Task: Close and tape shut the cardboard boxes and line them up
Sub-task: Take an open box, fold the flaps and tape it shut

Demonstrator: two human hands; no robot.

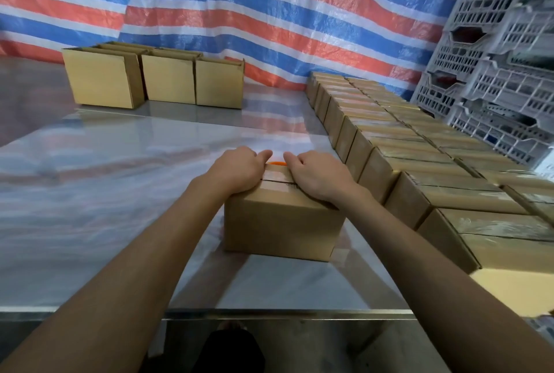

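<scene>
2 bare hands lay on top of 1 closed cardboard box (281, 222), which stood on the shiny table (120, 192) towards its near edge, a little right of the middle. The left hand (239, 170) covered the left part of the lid and the right hand (319, 176) the right part. Both had their fingers curled down over the far edge of the box, gripping it, with the thumbs stretched towards each other. Between the hands the lid's seam showed under a strip of clear tape (277, 176). A small orange object (277, 163) peeked out just behind the far edge of the box, between the thumbs; what it was could not be told.

Along the right edge of the table, taped boxes (449, 192) stood packed side by side in 2 rows, running from the near right corner towards the far right corner. The nearest of them was close beside the held box but apart from it. At the far left corner stood a group of open boxes (103, 79), 3 in its front line, touching one another.

Grey plastic crates (494, 58) were stacked past the right edge, and a red, white and blue striped tarp (269, 13) hung behind the far edge.
</scene>
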